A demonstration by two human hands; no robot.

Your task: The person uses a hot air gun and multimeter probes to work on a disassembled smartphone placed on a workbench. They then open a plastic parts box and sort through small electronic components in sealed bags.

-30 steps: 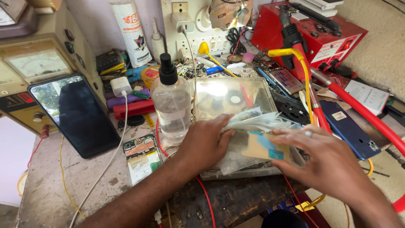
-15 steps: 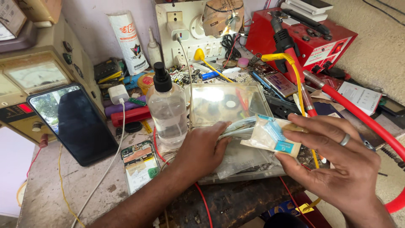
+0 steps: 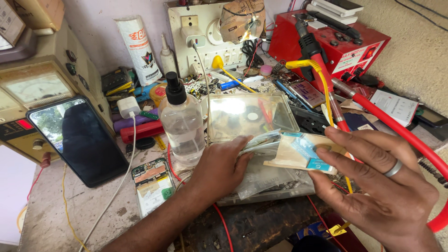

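Over a cluttered repair bench, two bare hands sort small packets.

The right hand (image 3: 382,191) pinches a flat tan packet (image 3: 303,154) with blue labels between thumb and fingers, raised just above the bench. The left hand (image 3: 224,165) presses down on a stack of clear packets (image 3: 263,142) lying on a plastic tray (image 3: 275,191). A clear spray bottle (image 3: 182,123) stands just beside the left hand; a dark phone (image 3: 79,137) leans further left.
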